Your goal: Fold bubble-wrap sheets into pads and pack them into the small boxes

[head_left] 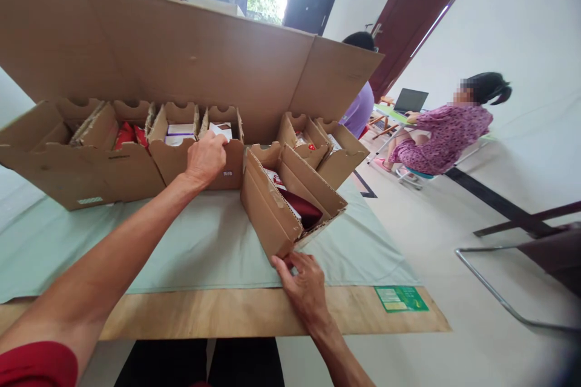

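Observation:
My left hand [206,157] reaches into an open cardboard bin in the back row, its fingers closed at a small white packet [221,129] with a brownish mark. Nearer to me, a separate cardboard box [267,217] stands at an angle on the green cloth. My right hand [303,283] grips the bottom front corner of that box, thumb at its left side. Inside lie a dark red packet [305,208] and a red-and-white packet [273,178]. The neighbouring bin to the left of my left hand holds a white and purple box [180,134].
Red packets [129,135] fill another bin, and two bins [342,157] stand at right. A tall cardboard panel [195,54] rises behind them. A green label [401,299] lies on the wooden table edge [218,314]. A seated person [442,127] is beyond, at a laptop [410,101].

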`<state>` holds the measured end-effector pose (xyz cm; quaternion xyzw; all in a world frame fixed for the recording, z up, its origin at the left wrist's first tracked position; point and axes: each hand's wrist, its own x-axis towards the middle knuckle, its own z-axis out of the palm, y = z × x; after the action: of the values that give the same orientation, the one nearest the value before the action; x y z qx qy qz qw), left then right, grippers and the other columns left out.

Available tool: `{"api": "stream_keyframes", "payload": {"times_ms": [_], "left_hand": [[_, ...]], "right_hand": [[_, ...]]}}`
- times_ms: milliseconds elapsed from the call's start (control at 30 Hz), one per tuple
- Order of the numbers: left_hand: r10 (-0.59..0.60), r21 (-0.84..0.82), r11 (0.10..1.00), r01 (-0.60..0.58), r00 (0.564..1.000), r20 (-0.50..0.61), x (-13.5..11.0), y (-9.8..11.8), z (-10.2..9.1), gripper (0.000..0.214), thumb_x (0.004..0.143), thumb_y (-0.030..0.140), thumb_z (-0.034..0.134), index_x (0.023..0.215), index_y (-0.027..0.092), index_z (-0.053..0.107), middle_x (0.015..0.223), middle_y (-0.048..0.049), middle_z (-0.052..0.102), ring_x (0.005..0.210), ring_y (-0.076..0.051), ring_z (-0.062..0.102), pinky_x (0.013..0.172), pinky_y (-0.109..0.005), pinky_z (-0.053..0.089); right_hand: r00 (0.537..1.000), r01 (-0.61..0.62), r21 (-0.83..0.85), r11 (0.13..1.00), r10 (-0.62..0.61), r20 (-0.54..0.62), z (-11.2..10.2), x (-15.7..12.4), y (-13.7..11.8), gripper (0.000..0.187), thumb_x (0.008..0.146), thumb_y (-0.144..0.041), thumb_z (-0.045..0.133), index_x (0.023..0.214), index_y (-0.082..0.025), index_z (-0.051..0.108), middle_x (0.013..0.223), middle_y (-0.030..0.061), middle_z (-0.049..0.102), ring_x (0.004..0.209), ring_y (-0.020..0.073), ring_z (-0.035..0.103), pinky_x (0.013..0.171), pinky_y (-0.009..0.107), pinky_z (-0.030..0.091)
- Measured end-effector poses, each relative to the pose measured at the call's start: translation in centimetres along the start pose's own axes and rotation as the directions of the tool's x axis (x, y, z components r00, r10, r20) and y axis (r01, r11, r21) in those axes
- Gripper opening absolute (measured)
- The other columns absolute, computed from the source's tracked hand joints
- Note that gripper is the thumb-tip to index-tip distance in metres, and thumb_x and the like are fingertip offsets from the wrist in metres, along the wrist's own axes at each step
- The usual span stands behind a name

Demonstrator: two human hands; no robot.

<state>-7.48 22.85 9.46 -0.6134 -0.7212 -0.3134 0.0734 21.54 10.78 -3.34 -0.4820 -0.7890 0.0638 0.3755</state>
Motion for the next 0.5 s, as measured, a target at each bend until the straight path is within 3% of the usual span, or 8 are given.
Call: {"api": "stream_keyframes", "payload": {"times_ms": [167,300,400,500], "left_hand": [[0.014,0.036,0.999,-0.015,1.000,0.014,-0.8,-0.1,-0.3,0.036,0.091,0.015,0.048,0.115,0.019,0.075,0.119,-0.0161,0.067,0.104,-0.036,0.070,0.087,-0.049,0.056],[0.082,-0.094,0.991,-0.093,0.990,-0.118,-5.2,0.3,1.5,0.050,0.090,0.018,0.053,0.139,0.019,0.060,0.137,-0.0162,0.059,0.101,-0.027,0.072,0.085,-0.041,0.059],[0.163,-0.214,0.957,-0.195,0.974,-0.155,-8.8,0.5,3.4,0.053,0.087,0.019,0.056,0.140,0.018,0.058,0.135,-0.0158,0.060,0.107,-0.026,0.070,0.088,-0.037,0.060],[0.143,-0.243,0.953,-0.181,0.976,-0.164,-9.2,0.6,3.9,0.056,0.087,0.020,0.056,0.143,0.017,0.056,0.149,-0.0197,0.053,0.108,-0.028,0.071,0.090,-0.040,0.061]], "right_hand": [[0.999,0.013,-0.039,0.999,-0.011,0.039,0.6,1.6,0.0,0.047,0.105,-0.046,0.056,0.065,-0.023,0.064,0.064,0.0033,0.071,0.063,0.0206,0.066,0.067,0.033,0.041],[0.999,0.013,-0.040,0.999,-0.012,0.031,1.0,2.4,0.2,0.042,0.103,-0.040,0.058,0.066,-0.023,0.064,0.065,0.0026,0.072,0.064,0.0204,0.067,0.069,0.033,0.041],[0.999,0.025,-0.020,0.999,-0.024,0.042,1.2,2.4,0.2,0.038,0.103,-0.037,0.058,0.068,-0.023,0.065,0.068,0.0026,0.073,0.066,0.0207,0.068,0.069,0.033,0.042],[0.997,0.053,0.000,0.999,-0.053,0.058,1.2,2.4,0.2,0.035,0.103,-0.033,0.059,0.070,-0.023,0.065,0.070,0.0021,0.074,0.068,0.0210,0.069,0.070,0.033,0.042]]}}
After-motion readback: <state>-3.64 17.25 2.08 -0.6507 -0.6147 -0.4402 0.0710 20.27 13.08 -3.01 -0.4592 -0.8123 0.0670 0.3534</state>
